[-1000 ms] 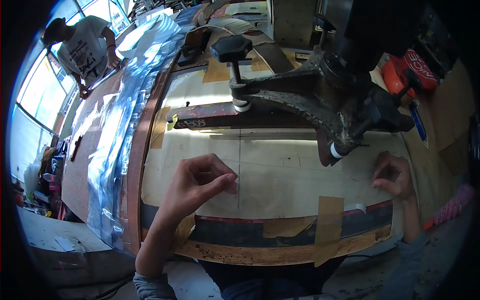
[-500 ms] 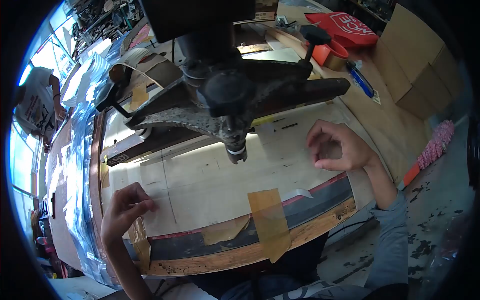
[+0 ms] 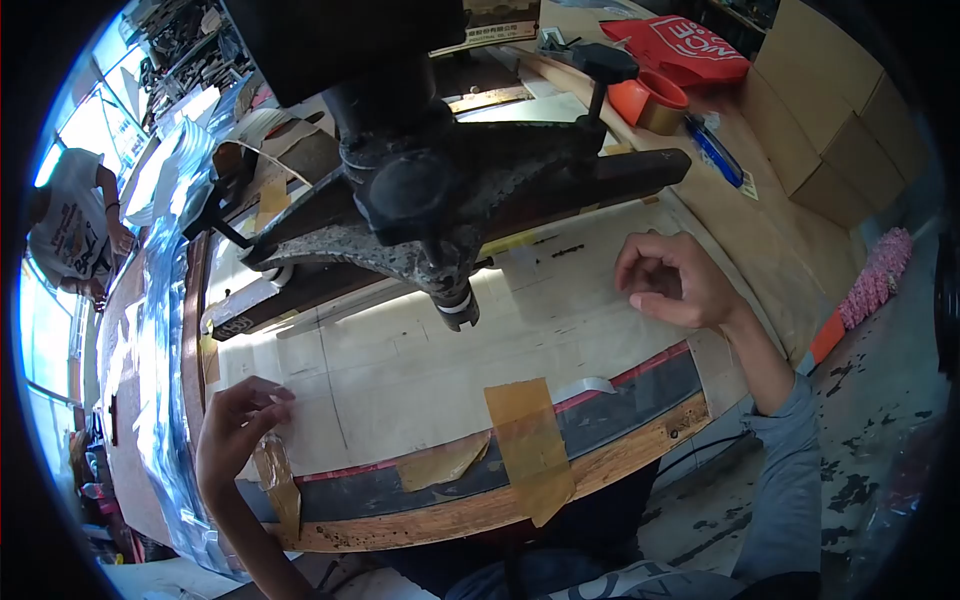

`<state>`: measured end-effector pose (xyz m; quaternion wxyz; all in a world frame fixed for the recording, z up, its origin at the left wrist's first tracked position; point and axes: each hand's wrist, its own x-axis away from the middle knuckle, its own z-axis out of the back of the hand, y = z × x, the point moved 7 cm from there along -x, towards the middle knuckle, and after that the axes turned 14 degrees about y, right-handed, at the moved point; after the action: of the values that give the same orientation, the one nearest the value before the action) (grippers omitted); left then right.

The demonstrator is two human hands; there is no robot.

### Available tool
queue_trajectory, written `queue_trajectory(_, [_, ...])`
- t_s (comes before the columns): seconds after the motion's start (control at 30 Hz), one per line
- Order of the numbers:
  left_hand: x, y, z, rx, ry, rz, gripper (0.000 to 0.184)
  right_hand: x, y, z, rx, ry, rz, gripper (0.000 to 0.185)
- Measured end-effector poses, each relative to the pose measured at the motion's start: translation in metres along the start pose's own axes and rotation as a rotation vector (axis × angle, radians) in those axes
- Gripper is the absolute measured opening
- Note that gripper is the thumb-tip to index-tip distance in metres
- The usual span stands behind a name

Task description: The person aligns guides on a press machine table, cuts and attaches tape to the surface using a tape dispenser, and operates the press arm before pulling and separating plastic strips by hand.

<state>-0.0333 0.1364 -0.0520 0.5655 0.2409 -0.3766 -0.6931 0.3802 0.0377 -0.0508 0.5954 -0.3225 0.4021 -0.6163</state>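
My left hand [image 3: 236, 425] is held over the left part of a pale sheet [image 3: 400, 385], beside a piece of brown tape [image 3: 277, 478]. Its thumb and fingertips come together; whatever may be between them I cannot make out. Over the sheet's right part hovers my right hand [image 3: 685, 283], its fingers curled toward the thumb in a loose pinch. Anything in that pinch is too small or hidden to name. Between and beyond my hands stands a dark metal machine head [image 3: 410, 200] with spreading arms and a nozzle-like tip [image 3: 459, 314] above the sheet.
A wide tape strip [image 3: 530, 450] crosses the board's wooden front edge [image 3: 420, 527]. At right are an orange tape roll [image 3: 655, 100], a blue cutter [image 3: 715, 150], a cardboard box [image 3: 820, 120] and a pink duster [image 3: 877, 275]. Another person [image 3: 75, 215] stands at far left.
The view has shifted slightly, so the machine head appears farther left. My left fingers have moved a little up and left. My right hand keeps nearly the same place and curl.
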Motion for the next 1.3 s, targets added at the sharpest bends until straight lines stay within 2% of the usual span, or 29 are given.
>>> queue_trajectory(0.2, [-0.002, -0.002, 0.002, 0.004, -0.015, -0.041, 0.01, 0.0, -0.005, 0.005, -0.027, 0.123, 0.166, 0.01])
queue_trajectory(0.57, [0.001, 0.005, -0.002, 0.024, -0.013, -0.09, 0.012, 0.002, -0.007, 0.019, -0.016, 0.195, 0.213, 0.004])
queue_trajectory(0.73, [0.003, 0.014, -0.004, 0.02, 0.004, -0.137, 0.011, 0.002, 0.001, 0.024, -0.05, 0.205, 0.217, 0.008])
queue_trajectory(0.83, [0.004, 0.018, -0.001, 0.055, 0.014, -0.161, 0.013, 0.001, 0.001, 0.026, -0.042, 0.191, 0.23, 0.011])
queue_trajectory(0.93, [0.008, 0.026, 0.006, 0.25, 0.061, -0.24, 0.012, 0.005, 0.004, 0.036, -0.035, 0.202, 0.255, 0.015])
queue_trajectory(1.07, [0.02, 0.05, 0.025, 0.467, 0.234, -0.391, 0.01, 0.014, -0.018, 0.056, -0.147, 0.343, 0.293, 0.017])
queue_trajectory(1.17, [0.025, 0.063, 0.051, 0.618, 0.474, -0.467, 0.01, 0.019, -0.066, 0.076, -0.141, 0.406, 0.448, 0.016])
queue_trajectory(1.23, [0.037, 0.083, 0.066, 0.65, 0.622, -0.438, 0.014, 0.019, -0.109, 0.094, -0.085, 0.367, 0.553, 0.017])
queue_trajectory(1.3, [0.05, 0.106, 0.085, 0.725, 0.706, -0.55, 0.012, 0.019, -0.137, 0.117, -0.074, 0.324, 0.562, 0.017])
